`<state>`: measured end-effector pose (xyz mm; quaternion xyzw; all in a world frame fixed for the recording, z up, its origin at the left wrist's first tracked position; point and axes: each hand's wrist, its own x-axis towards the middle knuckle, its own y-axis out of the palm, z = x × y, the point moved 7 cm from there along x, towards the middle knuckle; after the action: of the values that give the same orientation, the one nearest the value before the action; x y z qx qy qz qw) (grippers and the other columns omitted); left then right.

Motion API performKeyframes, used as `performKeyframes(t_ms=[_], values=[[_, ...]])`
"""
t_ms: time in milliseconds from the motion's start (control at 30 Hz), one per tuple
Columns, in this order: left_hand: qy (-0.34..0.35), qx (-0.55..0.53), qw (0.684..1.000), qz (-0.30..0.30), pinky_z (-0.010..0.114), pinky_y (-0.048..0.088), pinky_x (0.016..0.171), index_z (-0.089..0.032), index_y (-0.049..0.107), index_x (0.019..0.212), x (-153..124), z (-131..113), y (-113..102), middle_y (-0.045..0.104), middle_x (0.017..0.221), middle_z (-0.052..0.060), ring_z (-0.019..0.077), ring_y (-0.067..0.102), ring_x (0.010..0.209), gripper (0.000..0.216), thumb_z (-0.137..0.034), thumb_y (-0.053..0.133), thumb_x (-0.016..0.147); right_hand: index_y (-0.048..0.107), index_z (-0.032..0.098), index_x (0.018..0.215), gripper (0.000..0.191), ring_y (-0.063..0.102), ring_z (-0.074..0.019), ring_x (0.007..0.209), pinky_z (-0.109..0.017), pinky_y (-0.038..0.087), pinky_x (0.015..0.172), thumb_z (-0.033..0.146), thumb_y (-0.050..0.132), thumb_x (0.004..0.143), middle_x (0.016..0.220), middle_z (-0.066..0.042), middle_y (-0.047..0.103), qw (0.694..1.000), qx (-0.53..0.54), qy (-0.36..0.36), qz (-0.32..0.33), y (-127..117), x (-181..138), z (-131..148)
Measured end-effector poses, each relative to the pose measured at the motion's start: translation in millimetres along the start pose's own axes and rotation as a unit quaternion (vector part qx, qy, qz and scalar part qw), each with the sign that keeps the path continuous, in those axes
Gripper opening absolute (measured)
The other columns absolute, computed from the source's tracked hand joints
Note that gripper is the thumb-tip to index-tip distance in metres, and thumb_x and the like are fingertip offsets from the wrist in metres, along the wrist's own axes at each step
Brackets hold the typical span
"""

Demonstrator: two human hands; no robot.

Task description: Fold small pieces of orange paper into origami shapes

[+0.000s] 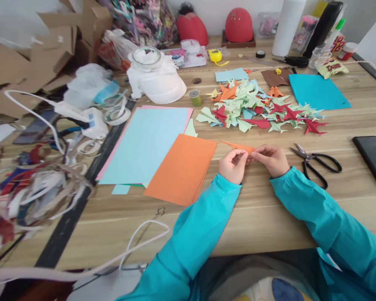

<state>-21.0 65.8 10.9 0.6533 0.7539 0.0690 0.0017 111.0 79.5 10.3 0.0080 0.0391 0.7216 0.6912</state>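
Observation:
A small folded piece of orange paper (pixel 242 146) is pinched between my two hands above the wooden table. My left hand (pixel 233 164) grips its near edge with thumb and forefinger, and my right hand (pixel 272 159) holds its right end, the fingertips of both almost meeting. A pointed tip of the paper sticks out to the left; part of it is hidden by my fingers. Sheets of orange paper (pixel 182 169) lie left of my left hand, partly over a light blue sheet (pixel 144 144). Beyond my hands spreads a heap of folded paper shapes (pixel 242 102) in green, red, orange and blue.
Black-handled scissors (pixel 313 159) lie right of my right hand, with a phone (pixel 374 159) farther right. A bright blue sheet (pixel 319 92) lies behind. Tangled ribbons (pixel 34 192) and a white power strip (pixel 94 123) crowd the left. A white cable (pixel 113 261) crosses the front edge.

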Motion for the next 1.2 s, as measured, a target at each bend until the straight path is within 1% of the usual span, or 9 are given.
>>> performKeyframes(t_ms=[67,133,300,367,467,567,700,967,1200], values=[[0.002,-0.001,1.0,0.0,0.023,0.051,0.053,-0.014,0.06,0.067,-0.1,-1.2,0.4,0.062,0.058,0.001,0.0117,0.06,0.052,0.012,-0.026,0.064,0.067,0.063,0.015,0.06,0.027,0.058,-0.0111,0.052,-0.025,0.049,0.054,0.036,0.077,0.052,0.055,-0.001,0.063,1.0,-0.001,0.002,-0.003,-0.2,0.0,0.2],[0.003,-0.01,1.0,0.002,0.023,0.051,0.052,-0.014,0.06,0.071,0.0,-2.7,0.2,0.062,0.059,0.001,0.0117,0.06,0.052,0.013,-0.026,0.064,0.068,0.063,0.015,0.06,0.026,0.057,-0.0111,0.051,-0.025,0.049,0.054,0.036,0.077,0.052,0.054,0.0,0.063,1.0,0.0,0.003,-0.006,-0.4,-0.1,0.2],[-0.016,-0.05,0.999,0.007,0.023,0.051,0.047,-0.016,0.061,0.092,2.1,1.0,-2.1,0.06,0.059,0.0,0.0124,0.06,0.05,0.025,-0.031,0.06,0.072,0.063,0.015,0.061,0.025,0.057,-0.0107,0.051,-0.025,0.048,0.055,0.035,0.076,0.054,0.054,0.0,0.063,1.0,-0.002,-0.003,0.005,0.2,-0.3,0.0],[-0.02,-0.044,0.999,0.008,0.024,0.051,0.049,-0.016,0.063,0.091,2.8,3.0,-2.6,0.061,0.06,0.0,0.0127,0.06,0.051,0.025,-0.03,0.061,0.071,0.063,0.014,0.062,0.025,0.057,-0.0109,0.051,-0.026,0.048,0.055,0.035,0.075,0.055,0.054,-0.001,0.063,1.0,-0.007,-0.008,0.011,1.2,-0.5,0.0],[-0.006,-0.019,1.0,0.004,0.024,0.053,0.053,-0.015,0.065,0.086,2.8,1.5,-3.5,0.064,0.063,0.002,0.0128,0.061,0.053,0.02,-0.028,0.061,0.071,0.062,0.015,0.063,0.025,0.059,-0.0112,0.053,-0.025,0.049,0.056,0.035,0.074,0.057,0.056,-0.001,0.064,0.999,0.006,-0.019,0.025,4.1,-1.1,0.5],[0.003,-0.008,1.0,-0.006,0.025,0.053,0.053,-0.015,0.066,0.082,2.0,-1.1,-4.2,0.065,0.063,0.003,0.0128,0.061,0.053,0.016,-0.025,0.061,0.07,0.06,0.015,0.065,0.026,0.06,-0.0116,0.054,-0.026,0.049,0.056,0.037,0.073,0.059,0.057,-0.001,0.064,0.999,0.02,-0.029,0.034,6.3,-1.5,1.0],[-0.008,-0.022,1.0,-0.003,0.025,0.053,0.052,-0.014,0.066,0.079,1.4,-1.5,-2.9,0.065,0.06,0.002,0.0135,0.061,0.052,0.015,-0.025,0.063,0.069,0.058,0.015,0.064,0.027,0.058,-0.0114,0.052,-0.026,0.049,0.055,0.038,0.073,0.059,0.054,-0.001,0.062,0.999,0.008,-0.027,0.022,4.4,-1.4,0.8],[-0.021,-0.02,1.0,-0.006,0.026,0.054,0.056,-0.013,0.066,0.077,0.1,-4.7,-1.9,0.066,0.062,0.003,0.0137,0.062,0.054,0.02,-0.024,0.069,0.061,0.058,0.015,0.062,0.028,0.058,-0.011,0.051,-0.025,0.049,0.054,0.037,0.075,0.055,0.053,0.0,0.061,1.0,0.02,-0.012,0.019,4.4,-1.6,0.1],[-0.033,-0.025,0.999,-0.009,0.025,0.054,0.056,-0.012,0.065,0.078,0.4,-2.2,-1.5,0.065,0.061,0.003,0.013,0.062,0.053,0.019,-0.022,0.068,0.061,0.059,0.015,0.061,0.029,0.058,-0.0112,0.052,-0.025,0.049,0.054,0.038,0.075,0.055,0.053,0.0,0.062,0.999,0.027,-0.01,0.016,3.8,-1.1,-0.4]])
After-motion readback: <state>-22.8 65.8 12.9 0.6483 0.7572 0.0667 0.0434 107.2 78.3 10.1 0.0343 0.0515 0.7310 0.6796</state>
